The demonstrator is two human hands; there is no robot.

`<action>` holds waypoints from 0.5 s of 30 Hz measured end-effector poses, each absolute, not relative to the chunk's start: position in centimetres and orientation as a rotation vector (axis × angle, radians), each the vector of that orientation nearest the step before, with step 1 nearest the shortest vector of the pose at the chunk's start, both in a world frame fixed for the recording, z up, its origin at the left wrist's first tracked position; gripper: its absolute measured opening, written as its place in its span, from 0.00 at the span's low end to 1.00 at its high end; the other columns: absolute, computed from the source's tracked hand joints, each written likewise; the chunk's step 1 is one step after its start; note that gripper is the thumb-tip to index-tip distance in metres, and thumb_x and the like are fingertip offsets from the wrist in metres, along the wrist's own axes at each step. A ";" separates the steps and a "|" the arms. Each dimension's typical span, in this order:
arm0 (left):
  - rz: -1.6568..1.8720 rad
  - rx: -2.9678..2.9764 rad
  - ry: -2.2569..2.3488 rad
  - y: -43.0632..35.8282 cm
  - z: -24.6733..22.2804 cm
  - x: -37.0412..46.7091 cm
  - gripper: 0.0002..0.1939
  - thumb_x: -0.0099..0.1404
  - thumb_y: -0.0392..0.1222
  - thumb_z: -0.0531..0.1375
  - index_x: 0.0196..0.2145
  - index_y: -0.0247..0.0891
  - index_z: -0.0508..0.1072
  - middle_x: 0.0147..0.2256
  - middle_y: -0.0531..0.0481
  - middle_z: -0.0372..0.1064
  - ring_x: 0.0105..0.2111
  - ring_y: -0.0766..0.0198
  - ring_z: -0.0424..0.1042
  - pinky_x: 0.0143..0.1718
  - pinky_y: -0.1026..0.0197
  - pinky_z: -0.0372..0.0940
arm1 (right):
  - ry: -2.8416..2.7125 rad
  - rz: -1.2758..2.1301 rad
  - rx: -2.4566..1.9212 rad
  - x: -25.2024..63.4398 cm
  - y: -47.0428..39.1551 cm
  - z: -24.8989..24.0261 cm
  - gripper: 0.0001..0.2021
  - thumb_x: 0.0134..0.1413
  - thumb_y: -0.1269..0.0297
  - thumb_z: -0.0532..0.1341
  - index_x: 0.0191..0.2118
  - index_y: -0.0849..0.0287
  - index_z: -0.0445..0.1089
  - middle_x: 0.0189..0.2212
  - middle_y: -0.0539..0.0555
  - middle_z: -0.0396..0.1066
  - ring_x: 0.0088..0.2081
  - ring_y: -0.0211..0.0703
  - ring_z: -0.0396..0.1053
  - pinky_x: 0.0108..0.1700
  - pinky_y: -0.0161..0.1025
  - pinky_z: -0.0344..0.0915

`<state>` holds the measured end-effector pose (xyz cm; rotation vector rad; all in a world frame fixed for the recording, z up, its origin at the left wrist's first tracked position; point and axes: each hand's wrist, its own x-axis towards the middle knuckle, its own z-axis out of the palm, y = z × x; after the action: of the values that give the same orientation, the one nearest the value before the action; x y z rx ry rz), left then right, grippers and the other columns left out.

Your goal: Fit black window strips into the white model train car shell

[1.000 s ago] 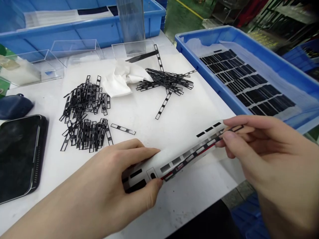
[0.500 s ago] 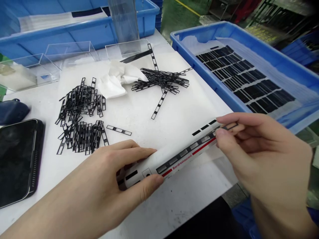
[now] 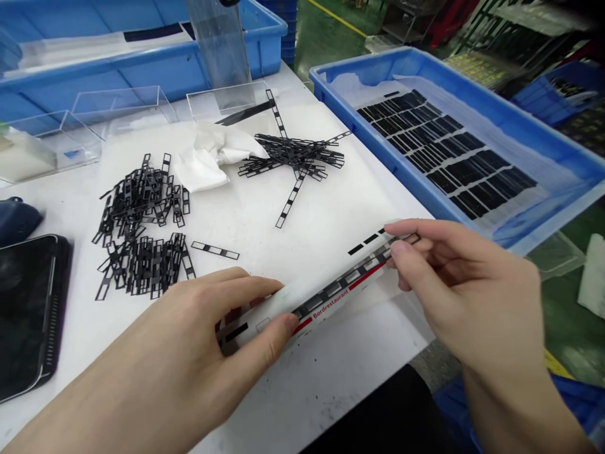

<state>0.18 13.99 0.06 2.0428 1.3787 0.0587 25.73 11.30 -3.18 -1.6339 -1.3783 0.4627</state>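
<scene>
A white model train car shell (image 3: 295, 291) lies tilted in my hands, with red "Bordrestaurant" lettering and a row of window openings along its side. My left hand (image 3: 227, 328) grips its near left end, thumb on the lettered side and fingers over the roof. At the far right end my right hand (image 3: 439, 271) pinches a black window strip (image 3: 412, 238) between thumb and fingers, its tip sticking out beyond them. The strip runs along the window row; how closely it sits there I cannot tell. Part of the shell's right end is hidden behind my right fingers.
Black window frames lie in piles (image 3: 155, 265) at left and in another pile (image 3: 295, 154) beyond the shell, beside a crumpled white tissue (image 3: 208, 157). A phone (image 3: 28, 309) rests at far left. Blue bins (image 3: 326, 79) and clear boxes (image 3: 127, 101) border the white table.
The whole view has shifted, moving the table and bins somewhat left in the picture. My right hand has come slightly closer to my left along the shell. Both hands keep their hold.
</scene>
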 end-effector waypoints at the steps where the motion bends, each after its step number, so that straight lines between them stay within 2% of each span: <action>1: 0.061 2.047 1.383 13.9 0.1 0.3 0.17 0.71 0.64 0.57 0.43 0.55 0.80 0.39 0.56 0.80 0.38 0.58 0.80 0.31 0.63 0.71 | -1.382 0.466 -1.634 25.8 11.3 -3.3 0.07 0.59 0.69 0.67 0.42 0.52 0.80 0.22 0.45 0.70 0.22 0.33 0.66 0.25 0.30 0.67; 4: 0.070 2.053 1.422 13.7 0.4 0.7 0.19 0.71 0.64 0.56 0.43 0.52 0.80 0.38 0.54 0.80 0.37 0.57 0.79 0.26 0.64 0.68 | -1.392 0.470 -1.626 25.8 11.2 -3.7 0.08 0.61 0.68 0.66 0.44 0.53 0.81 0.23 0.45 0.70 0.22 0.33 0.66 0.25 0.30 0.67; 8: 0.103 2.054 1.474 13.5 0.3 1.0 0.18 0.72 0.61 0.56 0.42 0.50 0.80 0.39 0.51 0.80 0.38 0.55 0.79 0.27 0.64 0.67 | -1.423 0.463 -1.600 25.9 11.4 -3.9 0.10 0.62 0.68 0.66 0.47 0.55 0.80 0.23 0.45 0.71 0.22 0.33 0.67 0.25 0.31 0.67; 12: 0.144 2.177 1.405 13.5 -0.4 0.6 0.14 0.72 0.56 0.57 0.41 0.49 0.79 0.38 0.53 0.81 0.34 0.58 0.79 0.25 0.65 0.67 | -1.426 0.479 -1.600 25.8 11.7 -3.9 0.09 0.62 0.69 0.66 0.46 0.55 0.80 0.22 0.44 0.69 0.21 0.32 0.65 0.25 0.30 0.65; 15: 0.209 2.251 1.380 13.3 -0.8 0.4 0.11 0.72 0.53 0.58 0.44 0.51 0.79 0.37 0.56 0.81 0.32 0.61 0.80 0.26 0.66 0.68 | -1.429 0.486 -1.604 25.7 11.9 -3.9 0.09 0.62 0.70 0.66 0.46 0.55 0.80 0.21 0.43 0.65 0.21 0.31 0.61 0.24 0.29 0.63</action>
<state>0.38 13.26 -0.81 2.2512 1.3796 0.2093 25.71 11.87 -3.92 -1.6038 -1.4293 0.4865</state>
